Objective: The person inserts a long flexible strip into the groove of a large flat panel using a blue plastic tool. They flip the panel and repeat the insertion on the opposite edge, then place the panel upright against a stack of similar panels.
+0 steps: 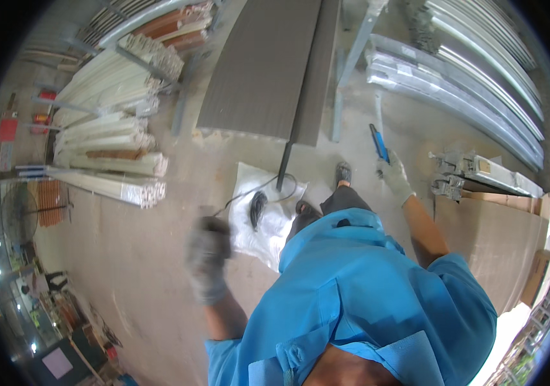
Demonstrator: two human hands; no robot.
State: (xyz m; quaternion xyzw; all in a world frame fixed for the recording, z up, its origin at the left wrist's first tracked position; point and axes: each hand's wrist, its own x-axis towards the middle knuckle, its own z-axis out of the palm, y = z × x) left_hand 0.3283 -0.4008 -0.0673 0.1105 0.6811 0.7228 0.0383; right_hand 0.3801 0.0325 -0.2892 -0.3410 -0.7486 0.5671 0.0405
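Note:
My right hand (396, 176), in a pale work glove, is closed round a blue utility knife (379, 143), held out over the floor with its dark tip pointing away from me. My left hand (208, 260), in a grey glove, is smeared by motion but looks closed, and a thin black cord (244, 193) runs up to it. That cord leads back to a black coil (258, 210) lying on a shiny silver-white plastic sheet (242, 235) by my feet. A dark strip (284, 166) hangs past the near edge of a long grey-brown panel (252, 77).
Racks of wrapped pale profiles (114, 138) stand on the left. More wrapped bars (448, 90) lie on a rack at far right. A metal stand leg (337, 116) is beside the panel. A large brown board (490, 231) stands at right, near a cardboard box (535, 276).

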